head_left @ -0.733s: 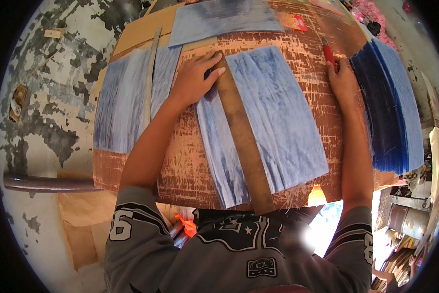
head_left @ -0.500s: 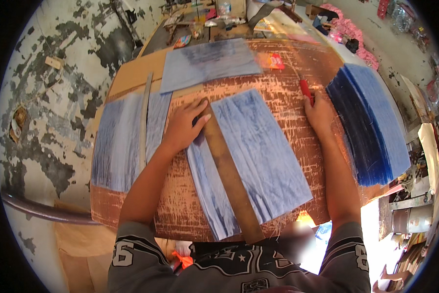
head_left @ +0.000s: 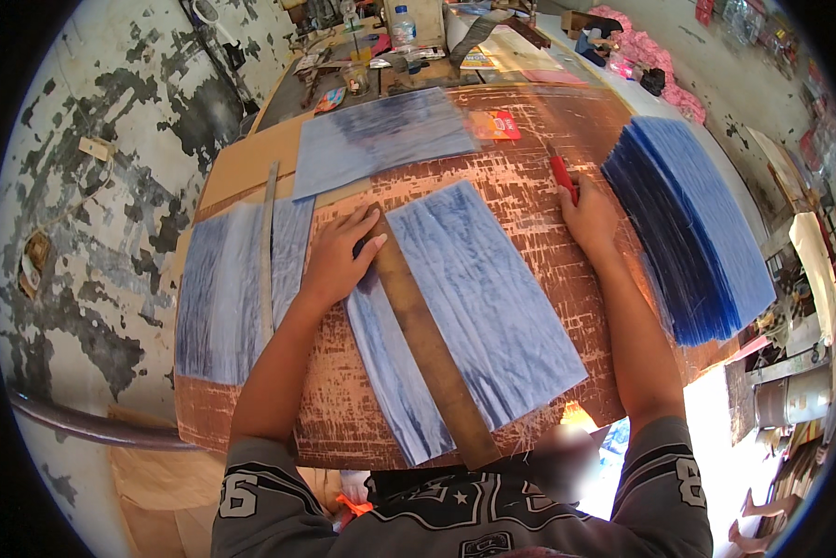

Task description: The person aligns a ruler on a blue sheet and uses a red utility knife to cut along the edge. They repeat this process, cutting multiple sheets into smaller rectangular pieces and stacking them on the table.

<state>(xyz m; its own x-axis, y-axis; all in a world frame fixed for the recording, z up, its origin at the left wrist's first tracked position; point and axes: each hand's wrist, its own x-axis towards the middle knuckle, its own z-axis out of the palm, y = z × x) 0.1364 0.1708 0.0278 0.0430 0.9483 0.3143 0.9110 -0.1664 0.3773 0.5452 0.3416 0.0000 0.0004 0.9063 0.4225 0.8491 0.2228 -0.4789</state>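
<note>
My left hand (head_left: 341, 265) lies on the upper end of a long brown straightedge (head_left: 427, 335), thumb and fingers apart. The straightedge slants across a streaked blue-and-white sheet (head_left: 492, 298) in front of me, leaving a narrower strip on its left side. My right hand (head_left: 589, 216) is closed around a red-handled knife (head_left: 563, 179), whose thin blade points away from me. That hand is right of the sheet's far corner, above the worn brown board (head_left: 539, 251).
A thick stack of blue sheets (head_left: 678, 232) stands at the right. More sheets lie at the far side (head_left: 381, 139) and the left (head_left: 218, 288), where a thin metal strip (head_left: 268, 251) rests. Behind are a plastic bottle (head_left: 404, 28) and a small orange-red packet (head_left: 494, 125).
The whole view has shifted slightly. My right hand and the knife have moved a little left, toward the sheet. My left hand stays on the straightedge.
</note>
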